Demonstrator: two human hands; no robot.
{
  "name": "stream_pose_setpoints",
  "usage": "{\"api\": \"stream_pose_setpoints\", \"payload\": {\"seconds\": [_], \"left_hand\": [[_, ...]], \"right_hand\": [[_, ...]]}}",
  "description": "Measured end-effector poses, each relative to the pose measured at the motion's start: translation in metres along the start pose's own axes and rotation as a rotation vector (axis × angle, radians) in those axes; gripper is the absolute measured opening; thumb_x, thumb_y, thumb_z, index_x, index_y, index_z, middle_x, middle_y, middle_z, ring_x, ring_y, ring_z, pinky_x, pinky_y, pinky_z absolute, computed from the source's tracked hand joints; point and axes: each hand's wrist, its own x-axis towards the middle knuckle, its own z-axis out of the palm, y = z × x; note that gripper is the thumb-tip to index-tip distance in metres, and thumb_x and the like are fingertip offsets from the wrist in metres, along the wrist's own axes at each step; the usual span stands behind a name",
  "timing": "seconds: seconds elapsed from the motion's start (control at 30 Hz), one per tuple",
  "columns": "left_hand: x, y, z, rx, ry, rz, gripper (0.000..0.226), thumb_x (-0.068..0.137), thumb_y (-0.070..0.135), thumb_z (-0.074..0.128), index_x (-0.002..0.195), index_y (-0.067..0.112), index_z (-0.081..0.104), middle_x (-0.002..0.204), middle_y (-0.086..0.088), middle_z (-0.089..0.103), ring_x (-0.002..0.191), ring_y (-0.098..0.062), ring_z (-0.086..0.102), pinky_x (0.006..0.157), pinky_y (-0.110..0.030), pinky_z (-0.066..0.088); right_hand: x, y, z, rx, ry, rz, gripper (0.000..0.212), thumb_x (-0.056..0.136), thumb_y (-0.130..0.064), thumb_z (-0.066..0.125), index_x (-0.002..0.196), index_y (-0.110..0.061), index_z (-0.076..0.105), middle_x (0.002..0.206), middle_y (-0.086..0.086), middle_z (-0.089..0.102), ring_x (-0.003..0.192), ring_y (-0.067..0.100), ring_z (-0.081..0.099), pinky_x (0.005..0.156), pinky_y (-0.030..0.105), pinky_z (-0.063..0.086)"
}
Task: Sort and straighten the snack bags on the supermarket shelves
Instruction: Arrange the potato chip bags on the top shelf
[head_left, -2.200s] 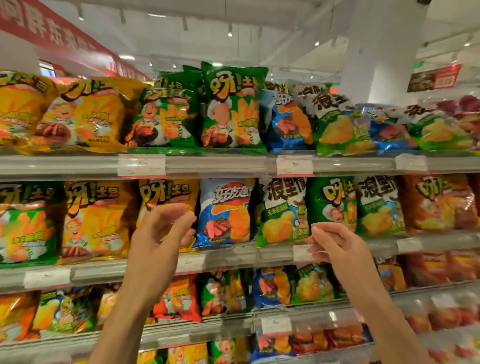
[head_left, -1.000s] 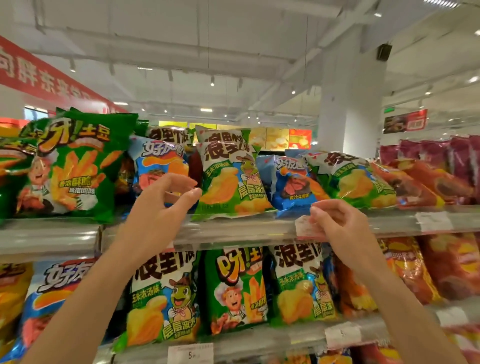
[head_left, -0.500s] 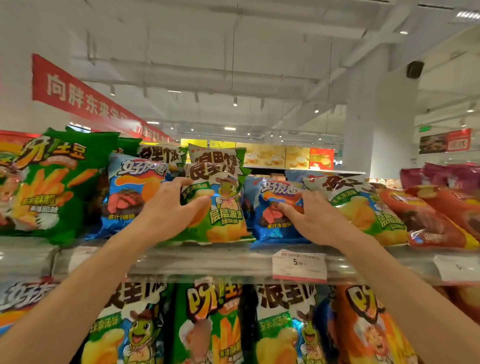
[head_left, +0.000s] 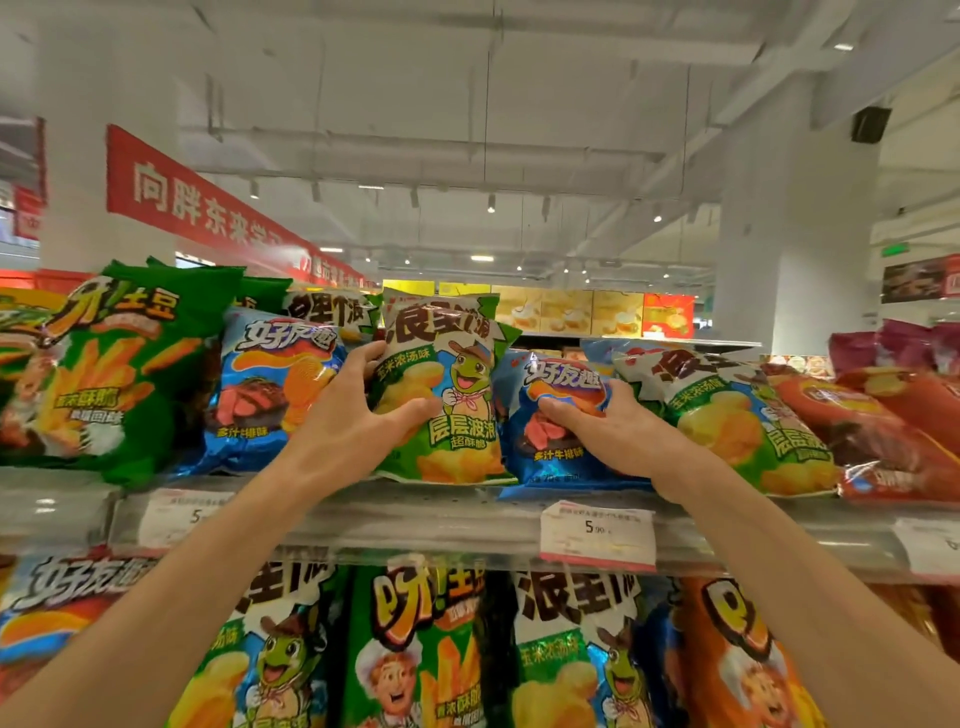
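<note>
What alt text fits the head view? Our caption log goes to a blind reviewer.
On the top shelf, the left hand grips an upright green frog-mascot bag while the right hand holds the blue bag beside it. More snack bags fill the shelf below.

Top shelf (head_left: 415, 512): 2 blue bags (head_left: 270, 384), 3 green bags (head_left: 119, 364), approx. 2 red bags (head_left: 878, 431); 3 price tags (head_left: 597, 535).
</note>
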Motion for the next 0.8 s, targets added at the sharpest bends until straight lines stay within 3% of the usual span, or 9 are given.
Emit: {"api": "stream_pose_setpoints", "payload": {"seconds": [0.1,0.17,0.3,0.43,0.6,0.73,0.8], "left_hand": [[-0.001,-0.002,-0.002,-0.025,0.005,-0.003,0.095,0.078,0.052,0.080,0.156,0.030,0.030,0.132,0.015,0.046,0.119,-0.015,0.055,0.100,-0.041,0.054],[-0.003,-0.004,-0.002,-0.062,0.023,0.013,0.094,0.079,0.051,0.080,0.156,0.030,0.030,0.132,0.014,0.046,0.117,-0.013,0.056,0.095,-0.036,0.056],[-0.004,-0.002,-0.003,-0.106,0.073,0.053,0.086,0.086,0.041,0.078,0.156,0.031,0.030,0.126,0.017,0.047,0.100,0.004,0.056,0.076,-0.017,0.051],[-0.004,-0.001,-0.014,-0.143,0.112,0.070,0.085,0.084,0.045,0.079,0.155,0.034,0.032,0.138,0.013,0.050,0.113,-0.007,0.061,0.084,-0.027,0.058],[-0.010,-0.002,-0.027,-0.148,0.131,0.076,0.083,0.085,0.044,0.078,0.154,0.033,0.032,0.128,0.020,0.051,0.106,0.002,0.060,0.084,-0.027,0.058],[-0.012,-0.001,-0.038,-0.143,0.165,0.079,0.083,0.085,0.045,0.078,0.154,0.034,0.033,0.128,0.020,0.051,0.106,0.006,0.057,0.079,-0.021,0.055],[-0.014,0.002,-0.046,-0.148,0.186,0.079,0.081,0.086,0.043,0.077,0.154,0.033,0.034,0.121,0.024,0.051,0.103,0.008,0.058,0.075,-0.017,0.053]], "right_hand": [[-0.002,0.003,-0.001,0.114,0.021,-0.038,0.098,0.078,-0.068,0.073,0.151,-0.019,0.030,0.128,0.001,0.059,0.112,0.020,0.061,0.100,0.036,0.050],[-0.005,0.004,0.000,0.157,0.049,-0.049,0.083,0.084,-0.056,0.077,0.147,-0.019,0.036,0.121,-0.002,0.061,0.106,0.017,0.064,0.093,0.033,0.052],[-0.008,0.005,-0.001,0.178,0.116,-0.072,0.079,0.084,-0.057,0.076,0.145,-0.023,0.039,0.109,-0.010,0.059,0.106,0.016,0.064,0.101,0.041,0.054],[-0.014,0.006,-0.002,0.202,0.185,-0.114,0.078,0.090,-0.052,0.072,0.151,-0.022,0.034,0.092,-0.022,0.045,0.091,0.006,0.055,0.088,0.029,0.045],[-0.015,0.002,-0.001,0.266,0.185,-0.157,0.074,0.089,-0.050,0.073,0.150,-0.025,0.037,0.102,-0.015,0.054,0.085,-0.001,0.056,0.069,0.019,0.046],[-0.015,-0.008,-0.001,0.318,0.148,-0.188,0.078,0.085,-0.053,0.076,0.149,-0.028,0.038,0.123,-0.001,0.063,0.098,0.009,0.067,0.084,0.029,0.056],[-0.015,-0.013,-0.001,0.328,0.140,-0.213,0.076,0.087,-0.050,0.075,0.148,-0.027,0.038,0.110,-0.006,0.063,0.094,0.007,0.066,0.076,0.025,0.054]]}}
